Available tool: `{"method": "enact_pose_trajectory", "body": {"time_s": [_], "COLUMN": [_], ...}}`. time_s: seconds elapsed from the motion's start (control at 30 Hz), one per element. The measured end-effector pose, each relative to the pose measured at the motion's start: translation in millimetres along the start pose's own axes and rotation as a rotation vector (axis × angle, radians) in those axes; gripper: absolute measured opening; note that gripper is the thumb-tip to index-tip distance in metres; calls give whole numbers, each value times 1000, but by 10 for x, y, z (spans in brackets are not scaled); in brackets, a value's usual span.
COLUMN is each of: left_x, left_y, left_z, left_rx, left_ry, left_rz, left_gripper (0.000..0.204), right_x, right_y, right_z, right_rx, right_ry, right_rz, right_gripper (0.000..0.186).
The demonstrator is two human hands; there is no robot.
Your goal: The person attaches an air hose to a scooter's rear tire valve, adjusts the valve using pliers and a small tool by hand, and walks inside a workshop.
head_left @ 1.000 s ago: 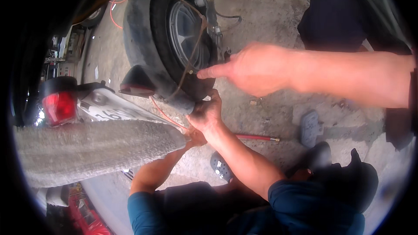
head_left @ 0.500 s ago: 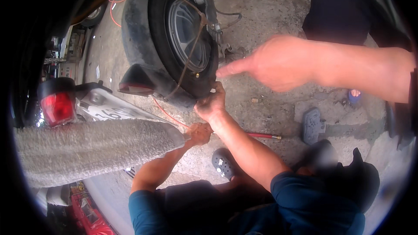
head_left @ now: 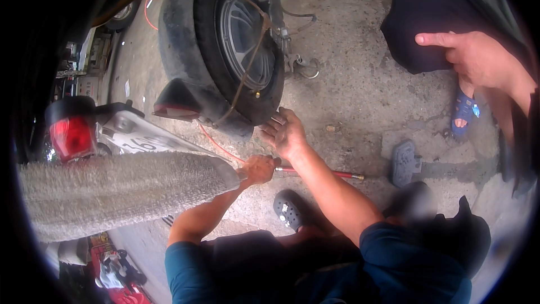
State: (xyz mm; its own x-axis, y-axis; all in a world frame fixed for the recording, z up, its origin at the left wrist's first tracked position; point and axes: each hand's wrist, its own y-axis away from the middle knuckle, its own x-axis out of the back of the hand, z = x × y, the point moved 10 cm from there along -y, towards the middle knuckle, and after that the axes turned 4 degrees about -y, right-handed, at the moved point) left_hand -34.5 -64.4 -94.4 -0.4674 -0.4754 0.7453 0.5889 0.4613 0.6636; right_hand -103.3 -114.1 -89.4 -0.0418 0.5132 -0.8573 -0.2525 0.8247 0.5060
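Observation:
A scooter wheel with a dark tyre (head_left: 211,50) and grey spoked rim stands in front of me, a brass-coloured valve cap (head_left: 257,95) showing low on the rim. My right hand (head_left: 288,135) is just below the tyre's lower edge, palm up, fingers apart, holding nothing. Whether a fingertip touches the rubber I cannot tell. Lower left, my left hand (head_left: 260,169) is closed round a red air hose (head_left: 334,173). Its metal-tipped end sticks out to the right beneath my right forearm. A thin orange hose (head_left: 222,151) runs from behind the mudguard to my left hand.
A plush grey covered seat (head_left: 124,191), a red tail light (head_left: 73,135) and a licence plate (head_left: 135,135) lie left. Another person's pointing hand (head_left: 478,56) comes in from the right, above a blue sandal (head_left: 462,111). A grey pedal-shaped piece (head_left: 403,163) lies on the concrete.
The other person's hand has drawn back from the tyre toward the right. My right hand has moved slightly right and its fingers have spread away from the tyre. My left hand stays.

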Motion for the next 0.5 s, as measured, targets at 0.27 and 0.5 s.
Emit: {"method": "enact_pose_trajectory", "body": {"time_s": [0.27,0.5], "left_x": [-165,2], "left_y": [-31,-161], "left_z": [78,98], "left_rx": [-79,-10], "left_ry": [-5,114], "left_rz": [-52,-34], "left_gripper": [27,37], "right_x": [637,794], "right_y": [233,549], "right_z": [-178,-942], "right_rx": [207,622], "right_ry": [92,832], "right_rz": [432,464], "right_gripper": [20,30]}}
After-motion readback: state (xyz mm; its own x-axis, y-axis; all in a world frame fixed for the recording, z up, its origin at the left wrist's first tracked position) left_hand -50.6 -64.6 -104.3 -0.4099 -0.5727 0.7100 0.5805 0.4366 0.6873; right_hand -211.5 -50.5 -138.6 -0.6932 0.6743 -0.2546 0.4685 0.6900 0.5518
